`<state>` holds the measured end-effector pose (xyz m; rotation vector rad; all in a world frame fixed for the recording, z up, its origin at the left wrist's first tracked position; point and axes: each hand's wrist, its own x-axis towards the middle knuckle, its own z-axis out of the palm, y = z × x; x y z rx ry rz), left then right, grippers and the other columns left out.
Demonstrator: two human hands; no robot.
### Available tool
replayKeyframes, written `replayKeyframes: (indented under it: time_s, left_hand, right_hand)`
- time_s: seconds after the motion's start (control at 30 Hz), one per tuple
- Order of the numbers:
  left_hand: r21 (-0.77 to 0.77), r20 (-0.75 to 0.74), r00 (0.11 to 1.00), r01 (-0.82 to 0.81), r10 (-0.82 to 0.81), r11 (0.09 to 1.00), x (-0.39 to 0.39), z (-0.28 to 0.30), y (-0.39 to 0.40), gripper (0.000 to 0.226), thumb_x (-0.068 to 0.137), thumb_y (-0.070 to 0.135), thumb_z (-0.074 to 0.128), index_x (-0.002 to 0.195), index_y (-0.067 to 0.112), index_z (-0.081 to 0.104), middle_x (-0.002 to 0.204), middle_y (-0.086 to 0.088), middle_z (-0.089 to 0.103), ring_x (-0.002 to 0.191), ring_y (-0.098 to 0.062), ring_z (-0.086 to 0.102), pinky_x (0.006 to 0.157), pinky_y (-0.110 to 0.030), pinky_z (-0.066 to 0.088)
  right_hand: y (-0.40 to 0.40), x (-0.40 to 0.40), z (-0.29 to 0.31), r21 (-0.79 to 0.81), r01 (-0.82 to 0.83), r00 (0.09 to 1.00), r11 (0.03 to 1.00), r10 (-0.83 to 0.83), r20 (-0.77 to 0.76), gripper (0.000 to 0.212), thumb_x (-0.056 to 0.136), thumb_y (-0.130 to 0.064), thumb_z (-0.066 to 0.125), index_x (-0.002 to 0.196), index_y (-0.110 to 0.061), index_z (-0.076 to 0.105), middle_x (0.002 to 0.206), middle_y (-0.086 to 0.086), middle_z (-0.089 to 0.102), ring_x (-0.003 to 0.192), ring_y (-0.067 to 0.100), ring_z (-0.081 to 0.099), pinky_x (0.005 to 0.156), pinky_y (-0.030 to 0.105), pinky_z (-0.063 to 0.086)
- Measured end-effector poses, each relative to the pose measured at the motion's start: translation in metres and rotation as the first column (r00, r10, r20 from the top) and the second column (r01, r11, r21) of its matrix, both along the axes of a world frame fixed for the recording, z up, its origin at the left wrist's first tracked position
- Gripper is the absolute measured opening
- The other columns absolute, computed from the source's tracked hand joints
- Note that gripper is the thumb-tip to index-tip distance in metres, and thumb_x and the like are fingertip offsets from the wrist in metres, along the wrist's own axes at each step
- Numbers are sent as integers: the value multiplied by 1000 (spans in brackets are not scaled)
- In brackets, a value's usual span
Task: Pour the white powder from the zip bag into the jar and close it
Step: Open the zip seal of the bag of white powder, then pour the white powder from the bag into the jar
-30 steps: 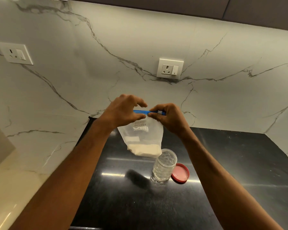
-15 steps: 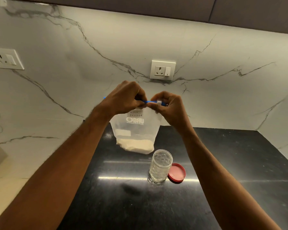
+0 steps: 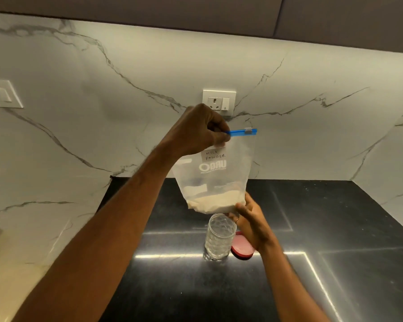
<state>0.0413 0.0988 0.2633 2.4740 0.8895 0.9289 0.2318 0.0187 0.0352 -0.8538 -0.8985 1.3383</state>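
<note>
A wall plug (image 3: pixel 219 102) sits on the marble wall, far behind the black bench (image 3: pixel 335 228). The glass jar (image 3: pixel 219 239) stands on the bench with its red lid (image 3: pixel 242 248) just to its right. The left hand (image 3: pixel 200 131) pinches the blue top of the zip bag (image 3: pixel 215 173), hanging above the jar. The right hand (image 3: pixel 251 219), fingers loose, touches the bag's bottom corner where the white powder (image 3: pixel 215 203) sits.

Powder-bottomed zip bag (image 3: pixel 215 175) hangs above open jar (image 3: pixel 219 238), red lid (image 3: pixel 242 248) beside.

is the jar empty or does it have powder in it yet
Empty, as far as shows. The jar stands upright and looks clear through its glass, while the powder sits at the bottom of the bag above it.
</note>
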Motion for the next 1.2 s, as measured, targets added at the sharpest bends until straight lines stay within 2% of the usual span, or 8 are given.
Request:
replayKeyframes:
  time_s: [0.1,0.23,0.4,0.5,0.7,0.9,1.1,1.2]
  left_hand:
    - [2,-5,1000,30,-30,1000,15,0,-5,16,87,14,75,101,7,77,84,7,66,64,-4,59,60,-2,45]
    - [-68,90,996,36,-30,997,30,1,-9,15,86,13,75,100,7,77,90,0,74,74,-13,68,73,-15,53]
    - [-206,191,981,54,-14,977,37,-7,-4,13,85,12,76,96,6,77,86,0,75,79,-18,73,75,-22,58]
    - [-307,226,974,104,-34,946,33,-17,7,11,84,10,76,95,7,76,85,-4,77,78,-16,75,75,-26,61]
    - [-416,273,953,236,-127,878,37,-43,16,8,91,6,69,98,3,68,88,-8,75,85,-22,75,76,-24,61]
    - [-487,280,955,227,-95,843,53,-68,18,18,92,12,68,100,-4,68,100,-18,74,95,-30,73,86,-39,61]
    - [-474,283,958,187,-52,861,62,-85,18,18,86,12,74,94,-4,71,99,-17,74,94,-30,73,82,-36,62]
    - [-487,315,948,198,-41,850,65,-90,18,16,82,12,78,88,-1,72,97,-19,74,91,-31,74,79,-34,63]
  right_hand:
    - [-6,-12,-11,10,-59,979,998,60,-193,100,65,-30,91,147,-10,37,147,22,46,135,44,44,108,56,42]
    - [-9,-22,-15,34,-40,973,999,47,-226,93,69,-13,89,147,-13,38,148,24,44,135,46,43,111,62,34]
    - [-13,-8,-3,6,112,962,994,-107,-252,95,71,-27,88,148,-7,35,146,25,45,132,49,44,107,63,38]
    - [-22,14,3,-34,204,954,978,-207,-218,99,66,-36,90,147,-8,39,141,23,52,124,44,53,97,56,50]
    - [-38,60,19,-20,325,938,946,-325,-122,88,71,-45,84,145,-22,44,145,17,51,130,40,51,99,65,45]
    - [-51,86,30,-37,405,914,914,-405,15,89,68,-55,82,144,-25,46,141,14,54,125,37,57,86,55,54]
    - [-54,103,22,-23,483,874,875,-481,64,52,94,-40,58,143,-25,46,138,10,58,123,34,59,91,61,53]
    - [-53,106,22,-47,495,868,868,-491,70,61,87,-45,65,141,-24,48,135,9,60,120,33,61,88,59,55]
